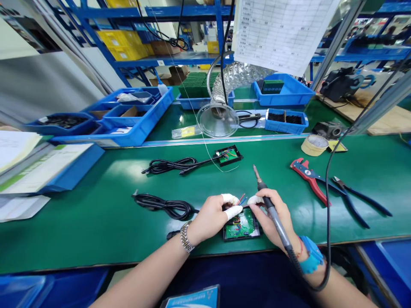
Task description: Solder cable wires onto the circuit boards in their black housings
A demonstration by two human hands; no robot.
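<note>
White finger covers sit on the fingertips of my left hand (208,216), which pinches thin red and blue wires (242,200). Just below lies a black housing with a green circuit board (245,226), partly hidden by my fingers. My right hand (274,224) grips a soldering iron (276,217), its tip pointing up and away from the board. The thumb and a covered finger of that hand come close to the wires; whether they touch them I cannot tell. A coiled black cable (167,206) runs from the left toward the housing.
Farther back lies a second housing (229,155) with its cable (173,164). A strand of solder wire (208,149) hangs beside it. On the right are a red wire stripper (310,179), cutters (359,196) and a tape roll (314,144). A fume extractor funnel (218,119) stands behind.
</note>
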